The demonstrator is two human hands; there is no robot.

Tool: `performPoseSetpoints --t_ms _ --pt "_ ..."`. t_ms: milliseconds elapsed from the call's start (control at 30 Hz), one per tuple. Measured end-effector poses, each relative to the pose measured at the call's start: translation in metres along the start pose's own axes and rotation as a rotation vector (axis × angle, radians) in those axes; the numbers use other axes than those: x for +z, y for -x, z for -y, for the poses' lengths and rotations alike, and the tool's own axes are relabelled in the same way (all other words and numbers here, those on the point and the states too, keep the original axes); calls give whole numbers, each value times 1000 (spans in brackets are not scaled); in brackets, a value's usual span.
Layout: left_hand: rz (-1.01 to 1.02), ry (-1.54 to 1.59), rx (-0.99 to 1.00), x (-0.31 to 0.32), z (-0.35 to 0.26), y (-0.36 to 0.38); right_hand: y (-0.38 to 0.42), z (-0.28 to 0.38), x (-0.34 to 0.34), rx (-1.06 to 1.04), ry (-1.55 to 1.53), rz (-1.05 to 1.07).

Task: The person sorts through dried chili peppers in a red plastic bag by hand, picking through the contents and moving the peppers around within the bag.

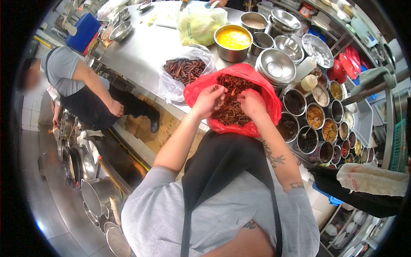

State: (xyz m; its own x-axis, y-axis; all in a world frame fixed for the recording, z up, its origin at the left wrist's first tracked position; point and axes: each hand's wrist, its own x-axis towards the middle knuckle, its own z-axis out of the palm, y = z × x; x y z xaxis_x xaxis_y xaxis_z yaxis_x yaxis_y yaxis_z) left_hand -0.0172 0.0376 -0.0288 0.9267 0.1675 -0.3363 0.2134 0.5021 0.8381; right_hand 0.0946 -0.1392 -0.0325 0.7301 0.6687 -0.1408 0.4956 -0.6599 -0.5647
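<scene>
A red plastic bag [195,93] stands wide open at the table's edge against my apron, filled with dark red dried chilies [233,109]. Over its left side is my left hand [209,101], fingers curled and pinched, with a dark bit of dried chili at the fingertips. Across from it, my right hand [251,104] dips into the bag, fingers bent together among the chilies; what they pinch is hidden. Just beyond on the left, a clear plastic bag [168,88] holds larger whole dried chilies [185,70].
A steel pot of yellow liquid [233,39] and a pale green bag [199,23] stand behind. Stacked steel bowls [277,66] and several seasoning containers [315,115] crowd the right. At left, another person [83,81] stands by a stove with pots [100,195].
</scene>
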Motion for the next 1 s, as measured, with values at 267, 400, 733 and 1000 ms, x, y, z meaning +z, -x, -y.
performPoseSetpoints --t_ms 267,400,733,1000 --pt "-141 -196 19 4 19 -7 -7 -9 12 31 -554 -109" --pt "-131 -213 4 7 19 -7 -10 -11 16 38 -747 -56" --pt "-243 -199 58 -1 15 -7 -3 -1 12 -187 -195 -147" --pt "-253 -227 82 -7 18 -7 3 17 3 1 100 44"
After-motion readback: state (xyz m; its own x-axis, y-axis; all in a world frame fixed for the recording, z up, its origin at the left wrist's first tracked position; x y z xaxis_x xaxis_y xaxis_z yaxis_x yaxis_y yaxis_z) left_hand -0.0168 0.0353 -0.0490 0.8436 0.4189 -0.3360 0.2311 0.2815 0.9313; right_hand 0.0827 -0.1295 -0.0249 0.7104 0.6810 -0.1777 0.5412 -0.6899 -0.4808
